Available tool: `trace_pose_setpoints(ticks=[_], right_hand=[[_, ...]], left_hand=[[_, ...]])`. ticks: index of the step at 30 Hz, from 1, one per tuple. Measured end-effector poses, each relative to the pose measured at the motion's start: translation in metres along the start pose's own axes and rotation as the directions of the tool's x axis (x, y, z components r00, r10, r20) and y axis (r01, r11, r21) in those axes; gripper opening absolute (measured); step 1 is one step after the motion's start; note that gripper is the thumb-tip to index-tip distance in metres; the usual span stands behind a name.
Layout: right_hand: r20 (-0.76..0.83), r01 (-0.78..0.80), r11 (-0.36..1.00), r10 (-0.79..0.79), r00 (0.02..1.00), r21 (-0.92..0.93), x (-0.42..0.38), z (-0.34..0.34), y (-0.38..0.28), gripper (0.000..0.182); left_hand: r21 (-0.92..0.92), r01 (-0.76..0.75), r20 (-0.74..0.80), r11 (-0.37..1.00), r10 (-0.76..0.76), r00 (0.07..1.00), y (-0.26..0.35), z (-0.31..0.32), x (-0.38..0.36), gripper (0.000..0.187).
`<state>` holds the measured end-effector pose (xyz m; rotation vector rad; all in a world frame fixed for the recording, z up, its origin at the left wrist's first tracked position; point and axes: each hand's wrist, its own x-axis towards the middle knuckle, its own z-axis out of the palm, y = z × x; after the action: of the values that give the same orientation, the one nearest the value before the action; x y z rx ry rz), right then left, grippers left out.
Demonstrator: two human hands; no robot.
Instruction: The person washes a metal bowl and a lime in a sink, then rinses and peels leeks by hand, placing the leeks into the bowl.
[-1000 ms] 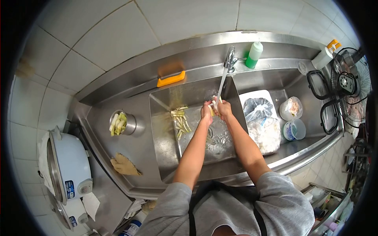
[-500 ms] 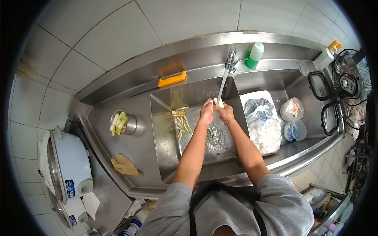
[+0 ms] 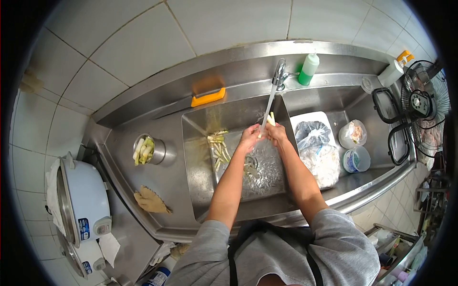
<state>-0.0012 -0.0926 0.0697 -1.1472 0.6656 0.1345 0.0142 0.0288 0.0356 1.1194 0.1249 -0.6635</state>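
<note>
Water from the faucet (image 3: 280,71) runs down between my two hands over the steel sink basin (image 3: 202,186). My right hand (image 3: 276,133) is closed around a pale green-white vegetable stalk (image 3: 271,118), whose end sticks up past the fingers. Beside it, my left hand (image 3: 249,137) has its fingers curled at the stream, a small pale vegetable piece (image 3: 260,135) showing at the fingertips. Several similar cut stalks (image 3: 219,150) lie along the basin's left side. More stalks (image 3: 143,151) stand in a round metal pot (image 3: 159,151) on the left drainboard.
Right of the basin sit bagged goods (image 3: 320,162) on a white tray (image 3: 312,116) and two plastic tubs (image 3: 353,133). Behind are a green soap bottle (image 3: 309,69) and an orange-yellow handle-like object (image 3: 208,97). A brown glove (image 3: 151,199) and rice cooker (image 3: 86,195) are left; a fan (image 3: 420,100) right.
The stalk in my right hand has turned more upright, its end now pointing up. My hands have shifted slightly down, and the left hand's larger pale piece shows less.
</note>
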Motion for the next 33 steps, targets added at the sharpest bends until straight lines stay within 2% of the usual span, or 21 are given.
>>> trace_pose_setpoints(ticks=[6, 8, 9, 10, 11, 12, 13, 14, 15, 16, 17, 18, 20, 21, 22, 24, 25, 27, 28, 31, 33], right_hand=[[-0.118, 0.014, 1.0, -0.013, 0.993, 0.013, 0.018, -0.013, 0.003, 0.013], [-0.146, 0.054, 0.987, -0.076, 0.986, -0.149, 0.012, -0.01, -0.005, 0.02], [-0.148, 0.054, 0.988, -0.076, 0.986, -0.148, 0.016, -0.01, -0.001, 0.02], [-0.044, 0.026, 0.983, -0.035, 0.998, -0.183, 0.021, -0.008, 0.002, 0.022], [0.059, 0.002, 0.975, 0.011, 0.998, -0.221, 0.026, -0.007, 0.005, 0.025], [0.092, -0.006, 0.987, 0.021, 0.996, -0.161, 0.016, 0.002, 0.001, 0.019], [0.114, -0.016, 0.985, 0.036, 0.993, -0.172, 0.022, 0.007, 0.01, 0.023], [0.137, -0.026, 0.982, 0.052, 0.989, -0.185, 0.021, 0.014, 0.012, 0.027], [0.139, -0.027, 0.981, 0.054, 0.989, -0.19, 0.018, 0.02, 0.012, 0.027], [0.067, -0.017, 0.97, 0.034, 0.997, -0.242, 0.012, 0.027, 0.012, 0.03], [-0.004, -0.007, 0.956, 0.006, 1.0, -0.292, 0.008, 0.033, 0.013, 0.034], [-0.002, -0.004, 0.956, 0.004, 1.0, -0.293, 0.007, 0.036, 0.015, 0.034], [-0.06, 0.001, 0.982, -0.012, 0.998, -0.188, 0.003, 0.037, 0.02, 0.038], [-0.104, 0.056, 0.948, -0.093, 0.99, -0.313, -0.001, 0.036, 0.018, 0.036], [-0.108, 0.056, 0.948, -0.094, 0.99, -0.313, -0.003, 0.034, 0.019, 0.036], [-0.134, 0.159, 0.819, -0.275, 0.952, -0.551, -0.002, 0.029, 0.022, 0.031], [-0.135, 0.157, 0.82, -0.273, 0.953, -0.55, -0.001, 0.024, 0.024, 0.031], [-0.134, 0.194, 0.687, -0.394, 0.909, -0.7, 0.001, 0.017, 0.024, 0.026], [-0.133, 0.193, 0.688, -0.392, 0.91, -0.7, 0.001, 0.017, 0.025, 0.026], [-0.069, 0.261, 0.794, -0.354, 0.933, -0.548, 0.007, 0.012, 0.027, 0.029], [-0.015, 0.275, 0.802, -0.334, 0.943, -0.53, 0.012, 0.008, 0.029, 0.03]], left_hand=[[0.143, 0.203, 0.069, 0.969, -0.214, 0.974, 0.019, -0.012, -0.016, 0.037], [0.164, 0.24, 0.075, 0.957, -0.255, 0.964, 0.014, -0.024, -0.02, 0.038], [0.212, 0.269, 0.001, 0.94, -0.275, 0.961, 0.011, -0.031, -0.023, 0.038], [0.258, 0.297, -0.073, 0.919, -0.288, 0.955, 0.008, -0.035, -0.022, 0.039], [0.259, 0.296, -0.071, 0.919, -0.287, 0.955, 0.005, -0.036, -0.017, 0.039], [0.133, 0.249, -0.161, 0.959, -0.227, 0.961, 0.003, -0.032, -0.014, 0.039], [0.01, 0.185, -0.255, 0.983, -0.176, 0.951, 0.001, -0.027, -0.01, 0.038], [0.009, 0.185, -0.256, 0.983, -0.176, 0.95, -0.001, -0.021, -0.004, 0.038], [0.002, 0.117, -0.234, 0.993, -0.113, 0.966, 0.0, -0.013, 0.0, 0.039], [-0.006, 0.048, -0.214, 0.999, -0.048, 0.976, 0.003, -0.004, -0.001, 0.04], [0.052, 0.095, -0.284, 0.994, -0.076, 0.956, 0.02, 0.015, -0.015, 0.043], [0.052, 0.092, -0.284, 0.994, -0.074, 0.956, 0.021, 0.019, -0.016, 0.043], [-0.078, 0.1, -0.368, 0.992, -0.121, 0.922, 0.021, 0.026, -0.018, 0.04], [-0.161, 0.047, -0.332, 0.986, -0.099, 0.938, 0.012, 0.021, -0.012, 0.037], [-0.162, 0.05, -0.328, 0.986, -0.101, 0.939, 0.004, 0.017, -0.007, 0.037], [-0.121, -0.03, -0.222, 0.992, 0.003, 0.975, -0.008, 0.014, -0.001, 0.036], [-0.121, -0.028, -0.222, 0.992, 0.0, 0.975, -0.013, 0.014, -0.001, 0.036], [-0.018, -0.048, -0.196, 0.999, 0.044, 0.98, -0.018, 0.013, 0.001, 0.03], [-0.018, -0.047, -0.197, 0.999, 0.042, 0.979, -0.019, 0.011, 0.001, 0.03], [0.034, -0.064, -0.168, 0.997, 0.069, 0.983, -0.01, 0.009, -0.006, 0.025], [0.096, 0.001, -0.204, 0.995, 0.019, 0.979, 0.006, 0.011, -0.016, 0.023]])
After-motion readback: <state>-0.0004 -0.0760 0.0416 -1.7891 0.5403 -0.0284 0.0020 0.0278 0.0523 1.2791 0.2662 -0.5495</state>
